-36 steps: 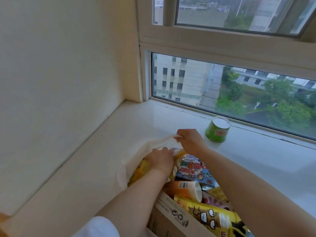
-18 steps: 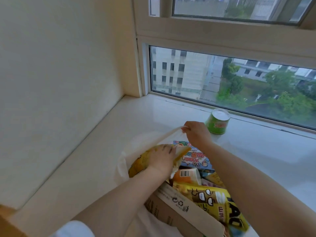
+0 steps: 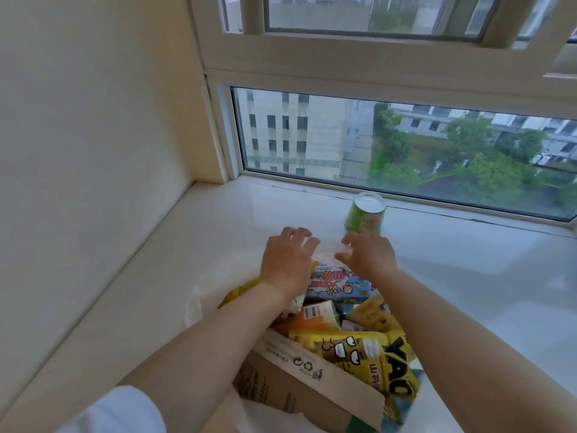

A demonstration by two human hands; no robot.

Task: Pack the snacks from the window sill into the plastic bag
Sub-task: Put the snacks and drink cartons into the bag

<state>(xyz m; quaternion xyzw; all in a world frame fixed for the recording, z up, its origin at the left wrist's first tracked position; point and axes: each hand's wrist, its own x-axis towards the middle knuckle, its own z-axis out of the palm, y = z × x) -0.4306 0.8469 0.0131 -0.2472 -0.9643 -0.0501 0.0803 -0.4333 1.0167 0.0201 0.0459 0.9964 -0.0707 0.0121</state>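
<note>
- The plastic bag (image 3: 215, 289), white and see-through, lies on the window sill (image 3: 193, 232) near the left wall, its mouth turned toward the far side; its far edge is stretched as a pale strip between the two hands.
- The left hand (image 3: 285, 264) has curled fingers pinching the left end of that strip of bag.
- The right hand (image 3: 368, 256) pinches the right end of the same strip, just beside the left hand.
- Snacks sit under and near the hands: a blue packet (image 3: 338, 284) with cartoon figures right below the strip, a yellow packet (image 3: 242, 290) showing through the bag under the left wrist, and an orange packet (image 3: 315, 317) nearer.
- A big yellow packet (image 3: 365, 354) with black lettering lies nearest, resting on a brown cardboard box (image 3: 299, 389).
- How far the bag wraps the nearer snacks cannot be told.
- A green can (image 3: 365, 215) stands upright on the sill just beyond the right hand, near the window (image 3: 406, 145).
- A white sleeve (image 3: 121, 414) shows at the near left edge.
</note>
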